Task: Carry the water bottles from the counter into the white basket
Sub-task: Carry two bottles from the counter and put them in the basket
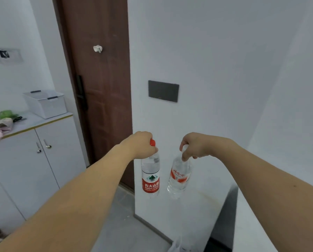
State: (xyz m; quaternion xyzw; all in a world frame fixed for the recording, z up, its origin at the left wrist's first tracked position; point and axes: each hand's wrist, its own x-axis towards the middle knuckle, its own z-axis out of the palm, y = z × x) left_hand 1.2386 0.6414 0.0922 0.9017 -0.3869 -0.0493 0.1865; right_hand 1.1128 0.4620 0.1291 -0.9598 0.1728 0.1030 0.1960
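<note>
Dangling by their necks, the red-capped bottle in the left hand and the clear bottle in the right hand, each pinched tight, could slip or knock together before reaching the white basket at the cabinet top's right corner.

I see both bare forearms stretched forward, converging toward twelve o'clock. My left hand, knuckles up, is curled closed around a bottle neck. My right hand, just beside it at three o'clock, pinches another bottle's top, fingers pointing down.
</note>
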